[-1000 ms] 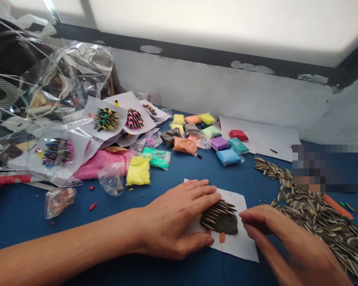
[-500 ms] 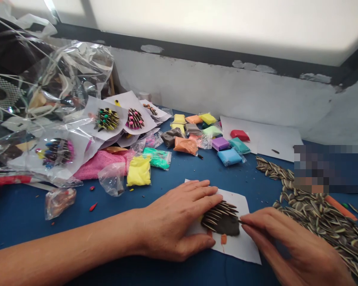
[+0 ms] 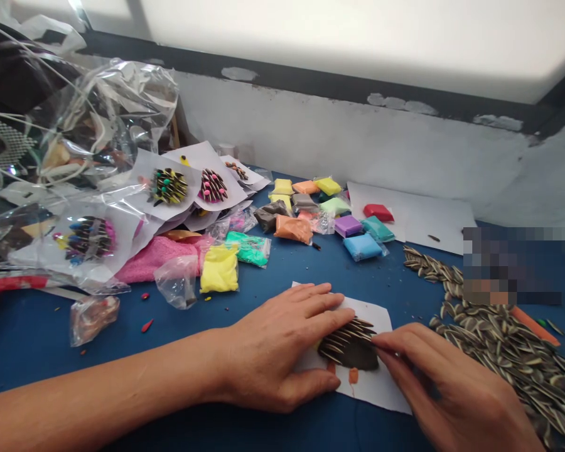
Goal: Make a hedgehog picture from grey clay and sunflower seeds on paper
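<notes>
A dark grey clay shape [image 3: 361, 356] lies on a small white paper sheet [image 3: 381, 320]. Striped sunflower seeds [image 3: 343, 339] stick out of its upper part in rows, while its lower right part is bare. Two orange clay pieces [image 3: 353, 376] sit below it on the paper. My left hand [image 3: 282, 351] rests flat across the paper's left side, fingers stretched out, covering part of the clay shape. At the shape's right edge, my right hand [image 3: 452, 376] pinches a sunflower seed, mostly hidden between thumb and forefinger.
A pile of sunflower seeds [image 3: 503, 345] spreads on the blue table [image 3: 263, 289] at right. Several coloured clay packets [image 3: 362, 247] lie behind the paper. Finished seed-and-clay figures [image 3: 169, 187] on paper, a pink cloth [image 3: 157, 258] and clear plastic bags [image 3: 117, 107] are at left.
My right hand has moved slightly left, bringing the pinched seed against the clay's right edge. My left hand stays almost still on the paper.
</notes>
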`<state>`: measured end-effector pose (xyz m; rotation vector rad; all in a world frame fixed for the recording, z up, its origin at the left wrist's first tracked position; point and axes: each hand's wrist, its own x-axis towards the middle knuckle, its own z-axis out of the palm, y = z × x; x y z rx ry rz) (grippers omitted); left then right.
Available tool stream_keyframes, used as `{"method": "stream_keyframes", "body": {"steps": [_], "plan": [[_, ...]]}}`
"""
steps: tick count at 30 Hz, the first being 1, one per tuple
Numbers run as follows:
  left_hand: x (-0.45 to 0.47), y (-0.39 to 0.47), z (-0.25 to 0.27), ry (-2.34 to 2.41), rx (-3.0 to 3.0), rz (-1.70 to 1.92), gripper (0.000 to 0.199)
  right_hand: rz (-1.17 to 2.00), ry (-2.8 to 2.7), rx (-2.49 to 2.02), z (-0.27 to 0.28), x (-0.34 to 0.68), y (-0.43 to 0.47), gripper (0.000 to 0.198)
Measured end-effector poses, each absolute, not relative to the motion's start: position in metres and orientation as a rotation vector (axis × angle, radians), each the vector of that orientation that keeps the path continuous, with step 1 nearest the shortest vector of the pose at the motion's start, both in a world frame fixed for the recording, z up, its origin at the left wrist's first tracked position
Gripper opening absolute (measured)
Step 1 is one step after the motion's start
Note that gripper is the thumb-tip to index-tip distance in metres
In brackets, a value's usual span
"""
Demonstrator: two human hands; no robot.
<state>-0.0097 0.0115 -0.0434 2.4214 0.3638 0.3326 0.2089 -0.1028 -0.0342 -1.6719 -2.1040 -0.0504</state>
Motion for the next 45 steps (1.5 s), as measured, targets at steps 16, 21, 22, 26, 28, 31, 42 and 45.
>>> {"method": "stream_keyframes", "body": {"steps": [16, 21, 22, 26, 28, 31, 42, 45], "plan": [[-0.011, 0.011, -0.043, 0.372, 2.412, 0.331, 0.068, -0.219, -2.251, -1.595, -0.039, 0.210, -0.100, 0.018], [-0.010, 0.010, -0.044, 0.366, 2.385, 0.359, 0.067, -0.251, -2.275, -1.622, -0.041, 0.210, -0.100, 0.022], [-0.010, 0.010, -0.044, 0.366, 2.386, 0.358, 0.067, -0.254, -2.280, -1.625, -0.042, 0.210, -0.100, 0.022], [-0.009, 0.011, -0.042, 0.373, 2.399, 0.329, 0.068, -0.283, -2.252, -1.629, -0.042, 0.207, -0.101, 0.017], [-0.009, 0.010, -0.041, 0.373, 2.399, 0.328, 0.069, -0.285, -2.222, -1.633, -0.038, 0.209, -0.101, 0.013], [-0.008, 0.010, -0.040, 0.372, 2.392, 0.341, 0.069, -0.306, -2.184, -1.692, -0.028, 0.221, -0.103, 0.013], [-0.009, 0.011, -0.041, 0.380, 2.402, 0.298, 0.072, -0.665, -2.148, -1.945, -0.021, 0.278, -0.092, 0.043], [-0.010, 0.011, -0.043, 0.377, 2.402, 0.316, 0.071, -0.624, -2.149, -1.997, -0.025, 0.276, -0.090, 0.043]]}}
